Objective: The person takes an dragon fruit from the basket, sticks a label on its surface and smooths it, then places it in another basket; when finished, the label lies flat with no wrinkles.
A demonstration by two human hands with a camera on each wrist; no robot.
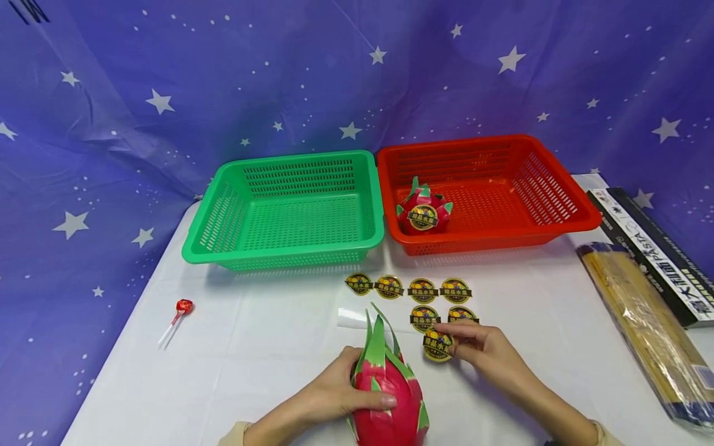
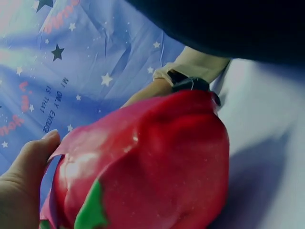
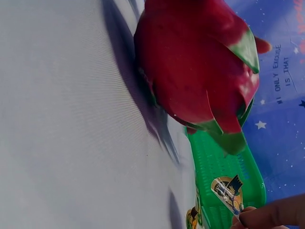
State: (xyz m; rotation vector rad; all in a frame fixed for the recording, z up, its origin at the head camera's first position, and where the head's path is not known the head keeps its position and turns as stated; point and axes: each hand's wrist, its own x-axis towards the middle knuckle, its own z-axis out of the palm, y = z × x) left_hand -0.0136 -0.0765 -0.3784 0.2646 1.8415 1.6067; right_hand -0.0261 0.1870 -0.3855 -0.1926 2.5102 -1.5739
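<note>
My left hand (image 1: 348, 393) grips a red dragon fruit (image 1: 385, 402) with green leaf tips at the table's near edge, its thumb lying across the skin. In the left wrist view the dragon fruit (image 2: 157, 162) fills the middle, with the thumb along its side. To the right, my right hand (image 1: 482, 350) pinches a round black-and-gold fruit sticker (image 1: 437, 344) between thumb and fingertips. The same sticker (image 3: 228, 191) looks bent in the right wrist view. Several more stickers (image 1: 422, 290) lie in two rows just beyond, close to the right hand.
Behind stand a green basket (image 1: 284, 255) and a red basket (image 1: 502, 234). A stickered dragon fruit (image 1: 425, 204) sits in the red one. A lollipop (image 1: 183, 310) lies at left. Pasta packs (image 1: 641, 322) and a black box (image 1: 658, 260) are at right.
</note>
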